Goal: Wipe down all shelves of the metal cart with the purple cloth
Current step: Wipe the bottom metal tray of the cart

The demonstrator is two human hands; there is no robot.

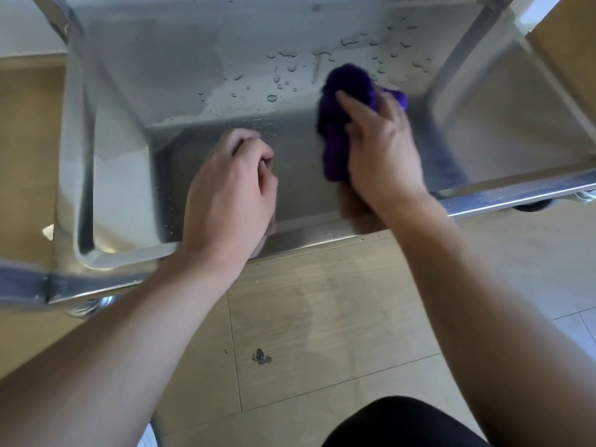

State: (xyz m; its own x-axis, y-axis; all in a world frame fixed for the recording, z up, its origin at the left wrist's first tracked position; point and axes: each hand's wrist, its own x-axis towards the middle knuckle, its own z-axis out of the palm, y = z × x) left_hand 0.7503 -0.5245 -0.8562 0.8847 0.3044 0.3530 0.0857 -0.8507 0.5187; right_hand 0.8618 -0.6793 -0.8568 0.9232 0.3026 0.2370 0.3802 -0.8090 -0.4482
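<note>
Metal cart [503, 196] with a wet shelf [180, 66], two hands and a purple cloth [335, 124].
The shelf fills the upper view. The left hand [232, 185], at 11 o'clock from the centre, rests on the steel with its fingers curled in, holding nothing. The right hand [383, 153], at 1 o'clock, grips the bunched cloth against the shelf. Water droplets [285, 56] bead at 12 o'clock, just beyond the cloth.

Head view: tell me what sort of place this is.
Probably an indoor room, home or workplace; which one is unclear. Clues: the pale wood-look plank floor, the wheeled metal cart with its wet shelf, and the purple cloth in the right hand.
</note>
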